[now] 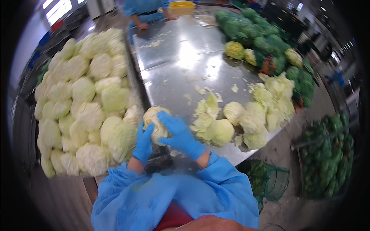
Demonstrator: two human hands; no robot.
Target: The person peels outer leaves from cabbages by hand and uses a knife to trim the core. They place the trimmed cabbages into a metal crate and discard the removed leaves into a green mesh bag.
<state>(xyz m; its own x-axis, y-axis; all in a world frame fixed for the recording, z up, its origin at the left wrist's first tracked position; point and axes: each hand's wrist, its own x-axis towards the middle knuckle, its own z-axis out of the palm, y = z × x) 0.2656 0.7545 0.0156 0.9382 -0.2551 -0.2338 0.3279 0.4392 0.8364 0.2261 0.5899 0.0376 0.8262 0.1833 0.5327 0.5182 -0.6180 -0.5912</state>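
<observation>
Between my two blue-gloved hands is a pale cabbage head (156,127), held over the near left edge of a steel table (170,75). My left hand (143,143) grips its left side, with the fingers curled against it. On the right side my right hand (180,134) spreads its fingers and thumb across the cabbage. Part of its surface is hidden by the gloves. Close to my right hand lie loose cabbage leaves (203,122) and a peeled cabbage (222,132). Left of my hands, a large heap of pale peeled cabbages (89,115) rises beside the table.
Green net sacks of cabbages (251,29) lie at the table's far right. A leaf pile (279,92) sits near the right edge. Across the table stands a person in a blue gown (144,8) near a yellow crate (182,8). A loaded cart (326,156) stands right.
</observation>
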